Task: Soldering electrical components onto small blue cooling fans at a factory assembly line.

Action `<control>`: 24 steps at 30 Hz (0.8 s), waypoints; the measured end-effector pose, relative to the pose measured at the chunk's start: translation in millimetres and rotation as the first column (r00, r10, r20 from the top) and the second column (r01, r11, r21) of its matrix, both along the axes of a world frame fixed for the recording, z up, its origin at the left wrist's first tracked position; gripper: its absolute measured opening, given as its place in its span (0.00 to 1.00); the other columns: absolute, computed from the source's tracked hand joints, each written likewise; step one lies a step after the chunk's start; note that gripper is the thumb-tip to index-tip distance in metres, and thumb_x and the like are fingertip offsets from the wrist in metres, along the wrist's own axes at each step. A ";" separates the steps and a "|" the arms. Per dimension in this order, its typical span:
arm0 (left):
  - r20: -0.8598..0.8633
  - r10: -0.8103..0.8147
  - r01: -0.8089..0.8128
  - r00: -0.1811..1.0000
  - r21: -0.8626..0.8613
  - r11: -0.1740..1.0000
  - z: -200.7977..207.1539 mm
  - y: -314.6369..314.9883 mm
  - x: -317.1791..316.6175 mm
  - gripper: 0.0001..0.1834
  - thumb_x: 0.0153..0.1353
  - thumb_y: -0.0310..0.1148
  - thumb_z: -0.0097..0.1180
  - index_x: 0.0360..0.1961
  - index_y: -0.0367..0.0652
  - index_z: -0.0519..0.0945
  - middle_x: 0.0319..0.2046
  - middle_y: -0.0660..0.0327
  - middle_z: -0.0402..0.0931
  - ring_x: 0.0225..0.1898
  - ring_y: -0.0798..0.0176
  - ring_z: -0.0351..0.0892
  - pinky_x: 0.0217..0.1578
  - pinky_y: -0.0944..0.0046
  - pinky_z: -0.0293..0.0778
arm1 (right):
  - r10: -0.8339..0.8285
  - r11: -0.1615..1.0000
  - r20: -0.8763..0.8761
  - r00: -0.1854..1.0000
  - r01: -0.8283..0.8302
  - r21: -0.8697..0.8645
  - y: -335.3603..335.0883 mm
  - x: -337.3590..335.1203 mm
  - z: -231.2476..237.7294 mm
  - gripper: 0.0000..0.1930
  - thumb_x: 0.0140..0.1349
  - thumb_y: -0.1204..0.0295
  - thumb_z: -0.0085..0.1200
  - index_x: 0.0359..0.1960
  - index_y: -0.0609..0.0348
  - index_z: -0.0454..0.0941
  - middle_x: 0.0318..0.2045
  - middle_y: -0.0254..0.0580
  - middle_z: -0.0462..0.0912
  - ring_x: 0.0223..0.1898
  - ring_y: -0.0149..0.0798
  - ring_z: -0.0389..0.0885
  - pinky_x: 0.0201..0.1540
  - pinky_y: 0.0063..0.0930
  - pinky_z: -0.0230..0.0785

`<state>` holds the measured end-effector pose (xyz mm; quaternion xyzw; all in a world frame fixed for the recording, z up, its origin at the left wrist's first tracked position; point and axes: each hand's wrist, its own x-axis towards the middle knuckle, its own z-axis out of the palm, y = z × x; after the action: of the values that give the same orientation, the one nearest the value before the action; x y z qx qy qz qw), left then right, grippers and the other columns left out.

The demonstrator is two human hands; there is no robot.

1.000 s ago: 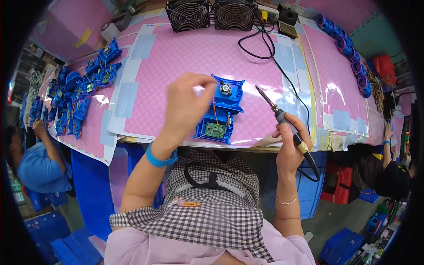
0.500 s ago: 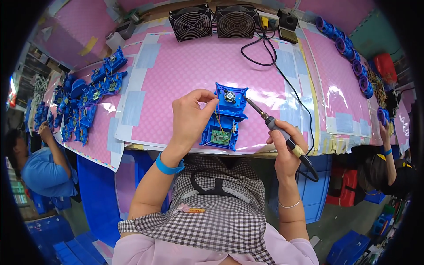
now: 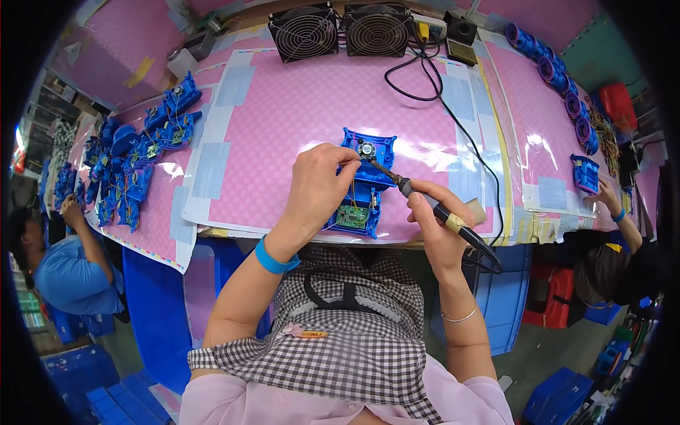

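Note:
In front of me an opened blue plastic housing (image 3: pixel 386 172) lies on the table. Its far half carries a small round speaker (image 3: pixel 366 150); the near half holds a green circuit board (image 3: pixel 352 217). Thin wires (image 3: pixel 353 193) rise from the board toward my left hand (image 3: pixel 315 183), whose thumb and forefinger pinch a wire end beside the speaker. My right hand (image 3: pixel 440 221) grips a soldering iron (image 3: pixel 406 186) by its grey handle, the tip meeting the speaker's near right edge. Fingertips partly hide the wire's end.
Two black fans (image 3: pixel 304 34) stand at the back, beside an iron stand (image 3: pixel 460 51). The iron's black cable (image 3: pixel 471 142) curves along the right. Wired blue housings (image 3: pixel 149 145) pile up at left; blue ring-shaped parts (image 3: pixel 545 69) line the far right. Co-workers sit on both sides.
The soldering iron's tip has moved left from the housing's right edge to the speaker. My left hand has shifted slightly right, toward the speaker. At right, a co-worker's hand has put down a blue part.

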<state>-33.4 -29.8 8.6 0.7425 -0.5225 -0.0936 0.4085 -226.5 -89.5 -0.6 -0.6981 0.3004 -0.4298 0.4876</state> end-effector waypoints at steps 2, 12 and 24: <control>0.018 -0.002 0.002 1.000 -0.021 1.000 -2.4 -0.6 0.1 0.07 0.51 0.26 0.62 0.32 0.35 0.84 0.29 0.52 0.81 0.31 0.57 0.82 0.34 0.63 0.75 | 0.010 1.000 -0.019 1.000 -0.010 0.005 -0.1 1.9 -0.5 0.10 0.60 0.78 0.57 0.43 0.69 0.79 0.28 0.42 0.82 0.24 0.27 0.80 0.27 0.16 0.73; 0.016 -0.002 0.002 1.000 -0.009 1.000 -3.2 -0.7 0.2 0.07 0.52 0.27 0.61 0.32 0.35 0.84 0.29 0.52 0.82 0.31 0.56 0.82 0.35 0.62 0.76 | -0.001 0.999 0.018 1.000 0.000 0.054 4.2 1.6 7.9 0.10 0.60 0.78 0.57 0.43 0.69 0.79 0.27 0.43 0.82 0.24 0.28 0.80 0.27 0.17 0.72; -0.020 -0.033 0.032 0.999 -0.038 0.999 0.9 -9.4 -4.6 0.07 0.51 0.27 0.61 0.31 0.35 0.84 0.29 0.52 0.82 0.31 0.55 0.83 0.36 0.61 0.76 | -0.204 0.976 0.110 0.973 0.194 0.097 -0.7 -19.6 17.5 0.12 0.60 0.78 0.54 0.45 0.70 0.78 0.29 0.45 0.81 0.23 0.29 0.78 0.28 0.20 0.69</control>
<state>-38.0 -39.2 9.5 0.7250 -0.5320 -0.0982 0.4263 -246.2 -90.2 17.0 -0.6161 0.3573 -0.5042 0.4883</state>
